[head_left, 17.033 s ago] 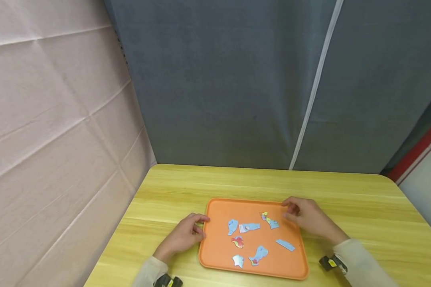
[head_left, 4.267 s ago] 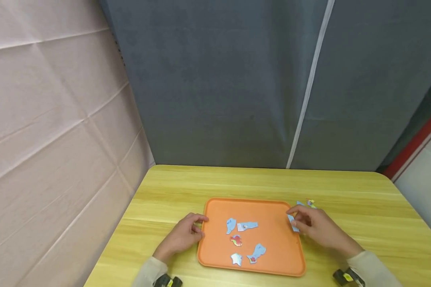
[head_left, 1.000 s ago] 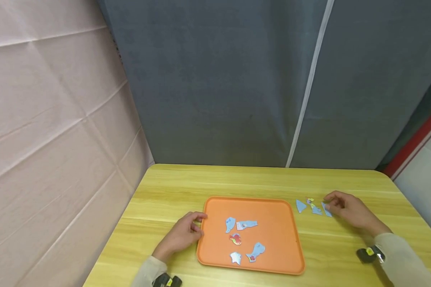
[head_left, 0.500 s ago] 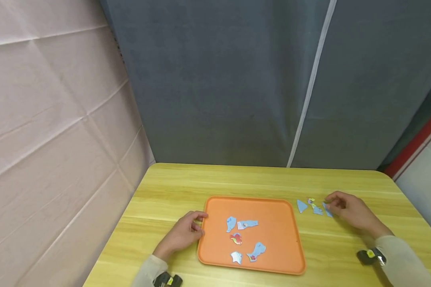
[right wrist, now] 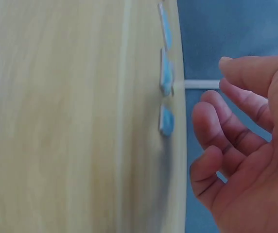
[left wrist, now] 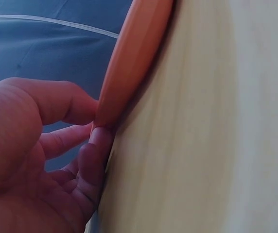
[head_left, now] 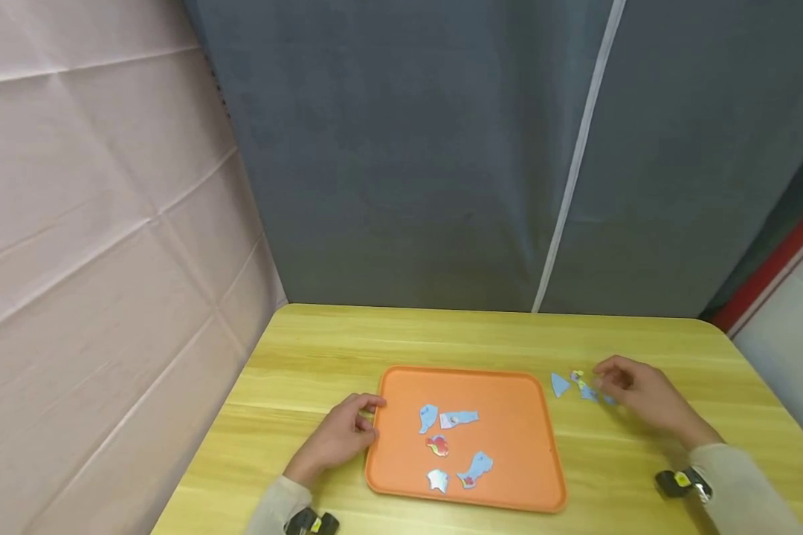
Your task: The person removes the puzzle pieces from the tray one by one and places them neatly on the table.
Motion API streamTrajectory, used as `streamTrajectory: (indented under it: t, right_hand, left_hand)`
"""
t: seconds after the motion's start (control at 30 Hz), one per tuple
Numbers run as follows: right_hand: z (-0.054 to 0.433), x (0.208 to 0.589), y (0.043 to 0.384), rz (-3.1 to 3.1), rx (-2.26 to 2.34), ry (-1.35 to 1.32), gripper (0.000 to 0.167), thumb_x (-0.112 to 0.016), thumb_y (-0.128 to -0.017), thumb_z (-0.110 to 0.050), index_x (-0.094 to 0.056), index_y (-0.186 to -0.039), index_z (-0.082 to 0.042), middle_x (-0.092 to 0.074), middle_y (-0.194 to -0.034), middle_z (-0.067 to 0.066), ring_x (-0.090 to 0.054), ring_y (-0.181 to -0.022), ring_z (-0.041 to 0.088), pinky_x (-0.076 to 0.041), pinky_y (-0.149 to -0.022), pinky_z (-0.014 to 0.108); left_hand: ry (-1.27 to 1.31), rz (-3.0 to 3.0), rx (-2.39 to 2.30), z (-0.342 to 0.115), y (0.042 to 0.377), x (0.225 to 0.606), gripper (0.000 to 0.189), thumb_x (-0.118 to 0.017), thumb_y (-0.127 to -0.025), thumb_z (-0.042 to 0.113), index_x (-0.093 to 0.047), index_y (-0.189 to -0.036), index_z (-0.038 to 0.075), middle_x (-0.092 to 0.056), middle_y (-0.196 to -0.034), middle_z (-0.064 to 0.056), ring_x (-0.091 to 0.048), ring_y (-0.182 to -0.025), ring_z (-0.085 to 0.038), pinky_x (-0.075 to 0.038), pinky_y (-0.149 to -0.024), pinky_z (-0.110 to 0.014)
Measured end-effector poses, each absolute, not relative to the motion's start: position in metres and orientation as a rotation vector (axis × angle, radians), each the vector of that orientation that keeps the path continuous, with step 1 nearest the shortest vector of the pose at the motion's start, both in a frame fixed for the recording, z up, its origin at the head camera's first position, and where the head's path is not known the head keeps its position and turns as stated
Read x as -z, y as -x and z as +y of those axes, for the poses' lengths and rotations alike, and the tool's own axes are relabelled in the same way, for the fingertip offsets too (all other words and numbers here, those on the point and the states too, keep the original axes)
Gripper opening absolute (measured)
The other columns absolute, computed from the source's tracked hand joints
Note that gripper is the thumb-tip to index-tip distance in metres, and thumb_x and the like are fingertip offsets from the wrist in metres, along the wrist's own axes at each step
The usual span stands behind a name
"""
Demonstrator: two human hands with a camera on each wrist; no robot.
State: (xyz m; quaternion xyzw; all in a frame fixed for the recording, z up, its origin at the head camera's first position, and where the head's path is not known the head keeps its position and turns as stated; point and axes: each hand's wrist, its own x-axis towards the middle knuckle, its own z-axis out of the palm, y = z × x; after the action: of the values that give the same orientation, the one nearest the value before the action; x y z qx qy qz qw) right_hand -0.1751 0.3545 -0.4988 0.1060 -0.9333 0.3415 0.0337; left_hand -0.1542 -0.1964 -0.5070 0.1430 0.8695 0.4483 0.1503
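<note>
Pinching an orange tray (head_left: 522, 446) at its left rim between thumb and bent fingers of the left hand (head_left: 337, 438). Hovering over the table (head_left: 348, 342) with a right hand (head_left: 649, 394) in a loose curl, thumb parted from fingers and nothing held — just beside three pieces (head_left: 560, 385). Pictured with five more pieces (head_left: 459, 419) — all flat in the tray, one mostly red.

A grey curtain (head_left: 388, 163) hangs behind a yellow wood-grain table (head_left: 334, 338).
</note>
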Motion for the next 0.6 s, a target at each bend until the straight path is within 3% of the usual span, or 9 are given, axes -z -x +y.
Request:
streamTrajectory:
  t: [0.6]
  right_hand:
    - [0.3,0.476,0.161,-2.721,-1.139,-0.606,0.012,-0.071,-0.102,-0.014,-0.074,-0.113,-0.01,-0.071,-0.087,-0.003,-0.06,-0.076,0.003,-0.048,-0.061,0.025]
  left_hand:
    - [-0.425,2.495,-1.298,-0.195,0.151,0.508,0.048,-0.072,-0.096,0.007,-0.062,-0.143,0.013,-0.059,-0.13,-0.012,-0.064,-0.095,-0.017,-0.056,-0.074,-0.025]
